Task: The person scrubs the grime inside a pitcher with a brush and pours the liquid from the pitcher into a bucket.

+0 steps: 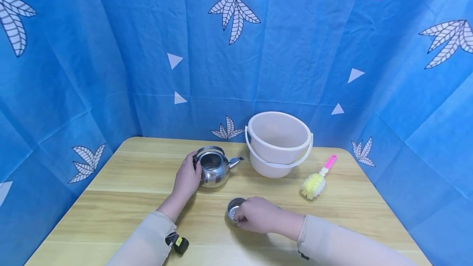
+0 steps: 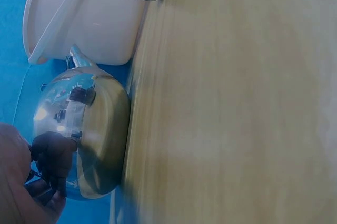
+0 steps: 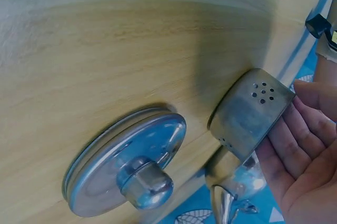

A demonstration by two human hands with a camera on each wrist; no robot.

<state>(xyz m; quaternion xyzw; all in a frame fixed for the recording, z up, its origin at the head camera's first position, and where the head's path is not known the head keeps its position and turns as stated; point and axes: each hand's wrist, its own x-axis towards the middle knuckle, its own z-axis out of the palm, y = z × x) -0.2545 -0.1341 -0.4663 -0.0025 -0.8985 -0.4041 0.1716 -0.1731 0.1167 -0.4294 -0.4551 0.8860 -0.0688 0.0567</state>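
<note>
A shiny steel teapot point(image 1: 216, 177) stands lidless on the wooden table, its spout pointing right. My left hand point(image 1: 187, 177) grips its left side, fingers curled by the handle's dark fitting. The teapot point(image 2: 105, 134) also shows in the left wrist view. Nearer the front stands a small steel tea strainer point(image 1: 233, 206) with its mouth up. My right hand point(image 1: 261, 215) pinches the strainer's rim, with fingertips at its mouth. Holes pierce the strainer's wall point(image 3: 247, 113) in the right wrist view. A round steel lid with a knob point(image 3: 126, 166) lies beside it, mostly hidden by my right hand from above.
A white bucket point(image 1: 275, 169) with its handle down stands behind, right of the teapot's spout. To its right lies a yellow and white sponge brush point(image 1: 313, 186) with a pink handle. Blue patterned cloth point(image 1: 221, 73) encloses the back and sides of the table point(image 1: 129, 200).
</note>
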